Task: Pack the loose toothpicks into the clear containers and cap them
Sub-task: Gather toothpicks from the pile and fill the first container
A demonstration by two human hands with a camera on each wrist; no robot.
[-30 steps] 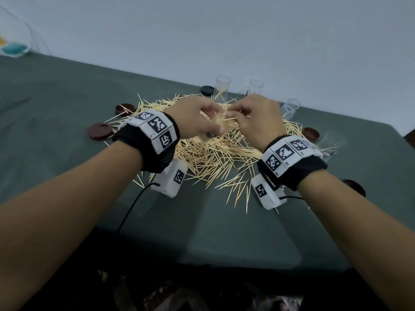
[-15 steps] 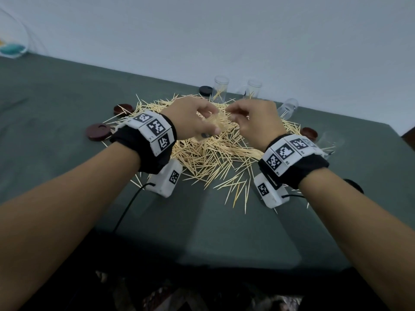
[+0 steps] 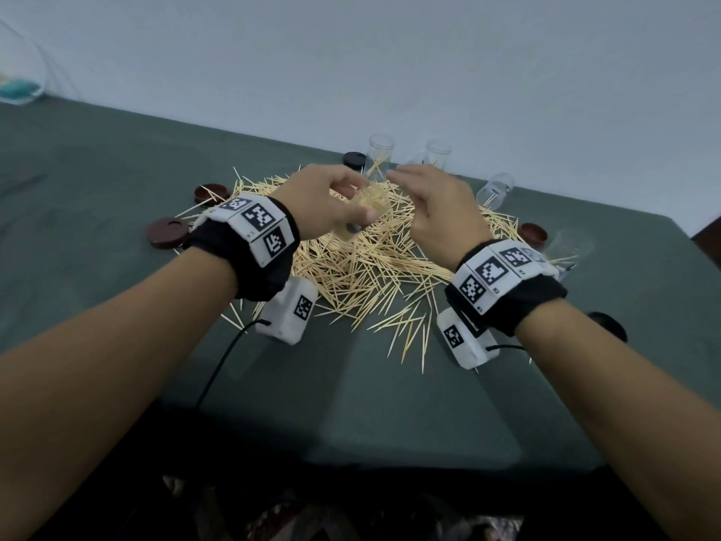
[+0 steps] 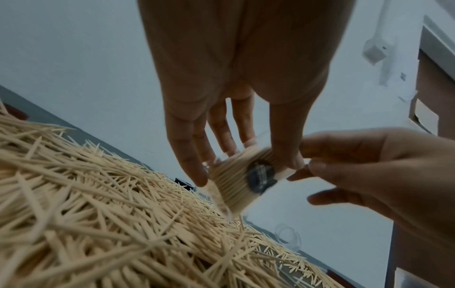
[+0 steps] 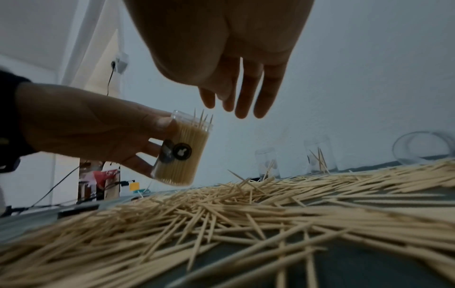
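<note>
I am holding a small clear plastic cylinder container (image 5: 182,154), packed nearly full of pale wooden toothpicks, with my left hand (image 3: 331,205); the thumb and fingers are wrapped round its wall. It is hanging tilted just above the big heap of loose pale toothpicks (image 3: 363,267), not touching it. My right hand (image 3: 433,212) is hovering just beside the container's mouth with the fingers straight and relaxed, gripping nothing.

To do this step well, I judge I should be levelling the container first, since a few sticks are poking above the rim and a tilt could spill them back onto the heap. The right fingertips (image 5: 243,111) should be tapping those tall points down flush before any cap goes on; a stick standing proud will likely jam the lid or snap. I should be squeezing gently, because the thin wall probably flexes.

The container itself is looking transparent and straight-sided, with a round dark sticker (image 5: 182,152) on its side. The sticks inside are standing parallel and tightly bundled, ends even at the base. It is still uncapped.

Beyond the heap, near the wall, two upright clear containers (image 3: 380,158) are standing almost empty, each with a few sticks leaning inside. A dark brown round cap (image 3: 168,233) is lying left of the heap, the likely next reach.
</note>
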